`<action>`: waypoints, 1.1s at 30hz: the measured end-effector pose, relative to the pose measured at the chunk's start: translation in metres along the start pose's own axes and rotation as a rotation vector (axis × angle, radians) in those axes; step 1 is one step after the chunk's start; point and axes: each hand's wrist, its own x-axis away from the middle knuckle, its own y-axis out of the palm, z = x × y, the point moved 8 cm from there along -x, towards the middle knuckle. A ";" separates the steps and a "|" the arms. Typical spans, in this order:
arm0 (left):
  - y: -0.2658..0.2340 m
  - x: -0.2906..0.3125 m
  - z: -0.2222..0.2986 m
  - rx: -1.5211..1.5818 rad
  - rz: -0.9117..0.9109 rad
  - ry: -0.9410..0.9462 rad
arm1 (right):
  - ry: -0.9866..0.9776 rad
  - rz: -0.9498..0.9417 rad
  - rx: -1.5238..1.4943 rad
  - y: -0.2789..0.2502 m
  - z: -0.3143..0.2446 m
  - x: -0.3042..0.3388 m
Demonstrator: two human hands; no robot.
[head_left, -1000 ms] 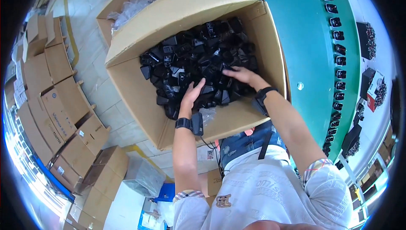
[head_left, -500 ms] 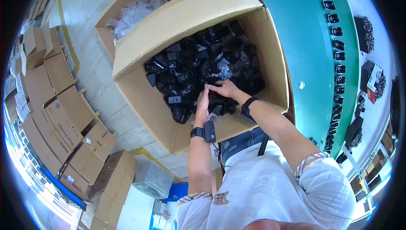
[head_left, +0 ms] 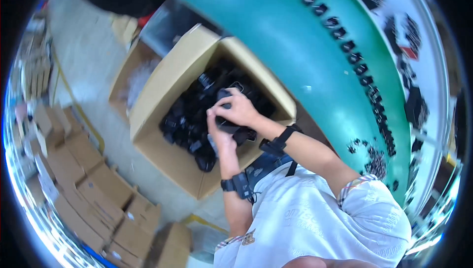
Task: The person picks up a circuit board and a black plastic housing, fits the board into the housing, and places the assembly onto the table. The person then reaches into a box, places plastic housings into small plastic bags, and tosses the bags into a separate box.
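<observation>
Both my hands are together above an open cardboard box [head_left: 167, 88] filled with black plastic pieces [head_left: 185, 120]. My left hand [head_left: 221, 134] cups a dark, palm-sized black plastic piece [head_left: 224, 95] from below and the left side. My right hand [head_left: 240, 110] grips the same piece from above, thumb and fingers bent around it. Motion blur and my fingers hide much of its shape, so its exact kind cannot be made out. The loose pieces in the box lie heaped below and around my hands.
To the right, a long green surface [head_left: 276, 36] carries a row of small black parts [head_left: 348, 46] and a loose cluster [head_left: 377, 162]. A smaller carton with clear plastic [head_left: 141, 81] adjoins the box. Stacked brown cartons [head_left: 101, 187] stand at the left.
The view has turned, so the box and green surface appear tilted. My hands have come up from the heap, now holding a black plastic piece between them.
</observation>
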 end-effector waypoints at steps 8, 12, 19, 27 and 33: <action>0.208 0.065 -0.066 -0.416 -0.512 0.230 | -0.077 0.535 -0.224 -0.242 0.021 0.059; 0.260 0.075 -0.206 -0.685 -0.604 0.084 | 0.160 0.758 -0.244 -0.320 0.142 0.133; 0.286 0.068 -0.284 -1.023 -0.769 0.576 | 0.044 1.098 -0.341 -0.346 0.232 0.189; 0.288 0.049 -0.200 -1.285 -0.447 1.120 | -0.064 0.998 -0.226 -0.335 0.214 0.142; 0.218 0.036 -0.091 -1.215 -0.303 1.220 | -0.105 0.912 0.057 -0.310 0.201 0.111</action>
